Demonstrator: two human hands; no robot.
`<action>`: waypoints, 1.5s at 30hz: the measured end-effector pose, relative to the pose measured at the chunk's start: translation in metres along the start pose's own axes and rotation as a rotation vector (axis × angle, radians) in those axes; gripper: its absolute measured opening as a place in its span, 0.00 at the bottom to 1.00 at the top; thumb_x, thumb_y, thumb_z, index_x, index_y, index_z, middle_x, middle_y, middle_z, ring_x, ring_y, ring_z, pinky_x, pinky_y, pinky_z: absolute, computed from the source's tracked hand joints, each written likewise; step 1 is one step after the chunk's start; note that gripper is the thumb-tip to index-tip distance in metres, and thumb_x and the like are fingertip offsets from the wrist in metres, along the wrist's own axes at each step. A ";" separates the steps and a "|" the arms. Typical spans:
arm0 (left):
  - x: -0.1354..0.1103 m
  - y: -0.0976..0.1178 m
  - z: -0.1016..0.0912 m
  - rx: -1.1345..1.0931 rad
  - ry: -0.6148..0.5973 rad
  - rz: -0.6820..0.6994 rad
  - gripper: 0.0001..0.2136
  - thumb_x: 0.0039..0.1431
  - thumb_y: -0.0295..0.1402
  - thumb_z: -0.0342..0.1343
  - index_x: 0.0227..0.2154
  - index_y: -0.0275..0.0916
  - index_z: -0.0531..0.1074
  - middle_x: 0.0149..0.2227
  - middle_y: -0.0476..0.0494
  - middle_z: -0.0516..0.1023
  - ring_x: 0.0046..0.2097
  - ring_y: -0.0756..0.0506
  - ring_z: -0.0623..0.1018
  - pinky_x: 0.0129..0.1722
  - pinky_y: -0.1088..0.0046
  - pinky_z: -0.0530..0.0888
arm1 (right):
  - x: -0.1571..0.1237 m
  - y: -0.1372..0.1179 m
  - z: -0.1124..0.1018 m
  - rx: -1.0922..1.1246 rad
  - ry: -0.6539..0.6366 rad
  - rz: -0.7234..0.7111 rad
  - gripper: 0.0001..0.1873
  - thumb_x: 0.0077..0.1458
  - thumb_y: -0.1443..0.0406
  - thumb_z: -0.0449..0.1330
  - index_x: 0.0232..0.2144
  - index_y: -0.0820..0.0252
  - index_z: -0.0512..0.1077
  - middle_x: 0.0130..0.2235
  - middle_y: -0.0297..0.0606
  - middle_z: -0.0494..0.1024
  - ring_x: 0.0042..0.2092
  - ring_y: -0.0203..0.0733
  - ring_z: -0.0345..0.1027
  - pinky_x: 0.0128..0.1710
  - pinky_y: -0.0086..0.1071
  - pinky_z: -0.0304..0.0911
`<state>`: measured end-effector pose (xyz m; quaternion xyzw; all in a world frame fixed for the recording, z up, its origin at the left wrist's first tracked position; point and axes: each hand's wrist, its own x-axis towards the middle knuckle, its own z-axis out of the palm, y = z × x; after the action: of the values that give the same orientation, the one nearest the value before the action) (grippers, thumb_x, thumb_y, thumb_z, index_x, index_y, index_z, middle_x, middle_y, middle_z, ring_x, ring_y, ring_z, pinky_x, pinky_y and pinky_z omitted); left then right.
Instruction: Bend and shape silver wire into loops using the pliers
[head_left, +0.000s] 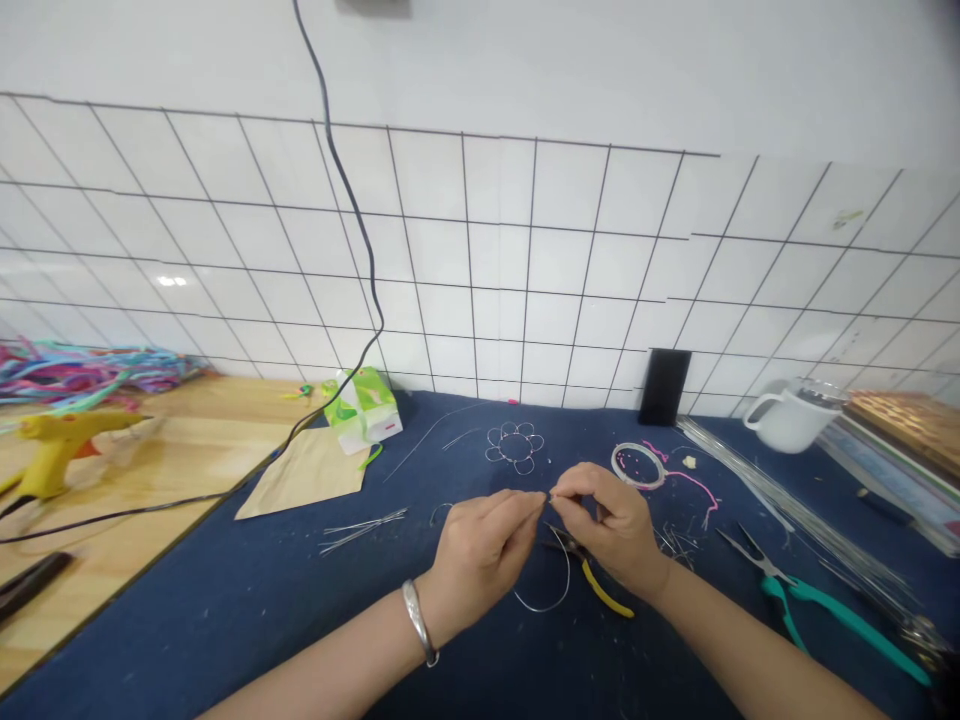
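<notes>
My left hand (480,548) and my right hand (609,528) meet over the dark blue cloth (247,610), fingertips pinched together on a thin silver wire (546,598) that curves down in a loop below them. My right hand also holds yellow-handled pliers (600,590) against its palm. A silver bracelet (418,622) circles my left wrist. A finished wire flower (514,446) lies flat on the cloth just beyond my hands.
Teal-handled pliers (817,600) lie at the right, cut wire pieces (364,528) at the left. A tape ring (637,465), white mug (787,415), black box (664,387), green tissue pack (366,405), brown paper (307,475) and yellow glue gun (56,450) are around.
</notes>
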<state>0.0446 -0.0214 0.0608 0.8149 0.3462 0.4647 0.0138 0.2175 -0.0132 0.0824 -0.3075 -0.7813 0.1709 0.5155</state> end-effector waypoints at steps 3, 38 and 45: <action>0.000 0.002 -0.002 -0.001 0.010 0.010 0.09 0.55 0.24 0.52 0.39 0.39 0.69 0.32 0.49 0.78 0.31 0.51 0.76 0.30 0.77 0.69 | -0.001 0.000 0.001 0.061 0.003 0.027 0.05 0.50 0.73 0.56 0.30 0.60 0.68 0.29 0.35 0.70 0.30 0.34 0.63 0.30 0.31 0.61; 0.003 0.004 -0.010 0.016 0.016 0.102 0.09 0.55 0.23 0.51 0.40 0.37 0.68 0.33 0.46 0.78 0.31 0.49 0.76 0.30 0.75 0.71 | 0.001 -0.009 -0.003 -0.001 -0.051 -0.098 0.10 0.49 0.74 0.57 0.34 0.57 0.69 0.31 0.36 0.73 0.33 0.36 0.66 0.33 0.32 0.64; 0.002 0.002 -0.010 0.038 0.020 0.121 0.10 0.56 0.24 0.50 0.40 0.37 0.68 0.34 0.45 0.78 0.31 0.49 0.76 0.29 0.75 0.71 | 0.002 -0.011 -0.002 -0.024 -0.038 -0.104 0.09 0.49 0.74 0.56 0.32 0.58 0.69 0.30 0.36 0.73 0.32 0.36 0.66 0.33 0.33 0.64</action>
<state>0.0391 -0.0247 0.0687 0.8297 0.3052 0.4662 -0.0335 0.2154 -0.0203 0.0906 -0.2695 -0.8079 0.1402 0.5050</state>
